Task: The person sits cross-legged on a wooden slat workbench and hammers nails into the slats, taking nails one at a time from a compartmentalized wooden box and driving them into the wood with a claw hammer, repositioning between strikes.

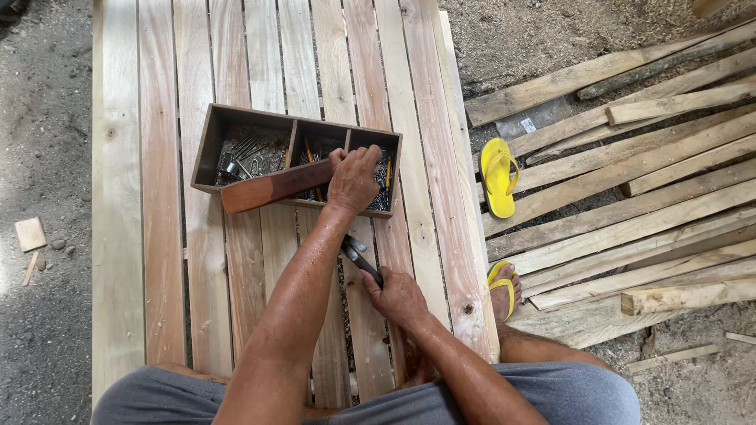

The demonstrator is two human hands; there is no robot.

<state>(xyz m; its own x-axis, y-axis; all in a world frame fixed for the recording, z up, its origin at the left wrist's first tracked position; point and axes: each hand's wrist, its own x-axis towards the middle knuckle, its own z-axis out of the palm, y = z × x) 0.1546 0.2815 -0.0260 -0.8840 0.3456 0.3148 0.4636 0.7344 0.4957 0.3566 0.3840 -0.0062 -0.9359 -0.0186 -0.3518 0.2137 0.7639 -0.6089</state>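
My left hand (pixel 353 180) reaches into the right compartment of a dark wooden nail box (pixel 206 149) that sits on a slatted wooden panel (pixel 157 260); what its fingers hold is hidden. A reddish wood strip (pixel 268 188) lies across the box's front edge, touching that hand. The left compartment holds several nails (pixel 250 153). My right hand (pixel 398 297) rests lower on the panel, shut on the dark handle of a hammer (pixel 361 260), whose head is hidden behind my left forearm.
A pile of rough planks (pixel 630 181) lies on the ground to the right. A loose yellow sandal (pixel 498 176) sits beside the panel, and my foot in another yellow sandal (pixel 504 287) rests lower down. Small wood scraps (pixel 30 234) lie on the left.
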